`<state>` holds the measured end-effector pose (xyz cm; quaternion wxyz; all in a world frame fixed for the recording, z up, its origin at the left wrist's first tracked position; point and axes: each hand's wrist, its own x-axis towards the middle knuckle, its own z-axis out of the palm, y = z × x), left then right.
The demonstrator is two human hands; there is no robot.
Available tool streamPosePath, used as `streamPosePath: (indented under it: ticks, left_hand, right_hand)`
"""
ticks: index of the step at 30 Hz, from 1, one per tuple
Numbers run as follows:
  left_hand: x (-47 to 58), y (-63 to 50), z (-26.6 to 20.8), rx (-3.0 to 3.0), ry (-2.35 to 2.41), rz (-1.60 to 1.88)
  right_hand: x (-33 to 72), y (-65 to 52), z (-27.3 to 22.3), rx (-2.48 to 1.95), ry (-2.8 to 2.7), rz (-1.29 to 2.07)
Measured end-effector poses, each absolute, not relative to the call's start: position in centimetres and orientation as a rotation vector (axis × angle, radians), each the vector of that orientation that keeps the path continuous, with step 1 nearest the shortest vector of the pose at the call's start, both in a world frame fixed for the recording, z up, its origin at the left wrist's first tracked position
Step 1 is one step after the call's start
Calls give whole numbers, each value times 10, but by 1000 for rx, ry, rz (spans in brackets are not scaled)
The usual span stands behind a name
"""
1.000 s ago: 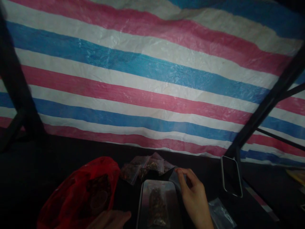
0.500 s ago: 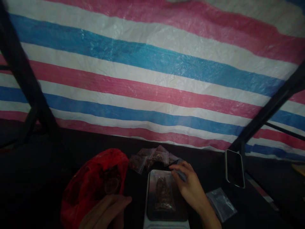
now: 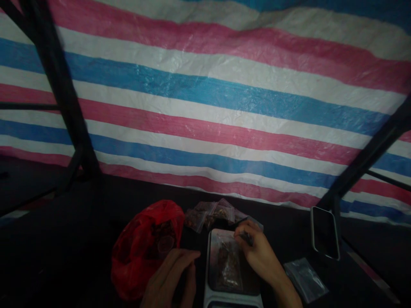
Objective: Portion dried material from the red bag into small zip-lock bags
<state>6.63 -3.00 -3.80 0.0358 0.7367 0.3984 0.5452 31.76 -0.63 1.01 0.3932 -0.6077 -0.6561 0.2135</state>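
A clear zip bag (image 3: 228, 267) filled with brown dried pieces lies on the dark plate of a kitchen scale (image 3: 248, 284). My right hand (image 3: 257, 250) is at the bag's upper right corner, its thumb and forefinger pinched there. Just left of the scale, my left hand (image 3: 171, 276) is held with its fingers stretched out and the thumb apart, holding nothing. A red plastic bag (image 3: 130, 261) stands open beyond that hand. Inside it are dark pieces and a small clear cup (image 3: 165, 245), partly visible.
Several filled zip bags (image 3: 221, 214) lie in a heap behind the scale. To the right are flat clear bags (image 3: 306, 280) and a phone (image 3: 325, 233) leaning near a dark frame post (image 3: 369, 158). A striped tarp (image 3: 218, 128) hangs behind the black table surface.
The view has swung left, so everything sits further right. My left hand has come nearer the scale. My right fingers have closed in on the zip bag's top corner.
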Motion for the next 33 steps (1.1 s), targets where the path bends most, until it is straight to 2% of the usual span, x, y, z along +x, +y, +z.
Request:
streamPosePath:
  ticks: [4,8,12,18,22,26,33]
  left_hand:
    - [81,-30,-42,1953,1382,1558]
    - [90,-29,-44,1493,1342,1417]
    - [76,-25,-31,1195,1276,1456]
    - [19,-13,-12,1092,1721,1818]
    - [-9,-1,-16,1173,1903,1683]
    - [-17,7,-22,1329,1817,1547]
    - [-11,14,-27,1362,1691,1539]
  right_hand:
    - [296,-13,26,-1408,-1632,780]
    - [254,-12,39,-1159,-1538,994]
    - [212,-4,42,-963,-1443,1106]
    - [176,11,8,-1272,-1768,801]
    - [156,15,-9,-1443,-1867,758]
    - [143,16,-5,-1515,-1913,727]
    - [140,35,9,-1701,-2060,323]
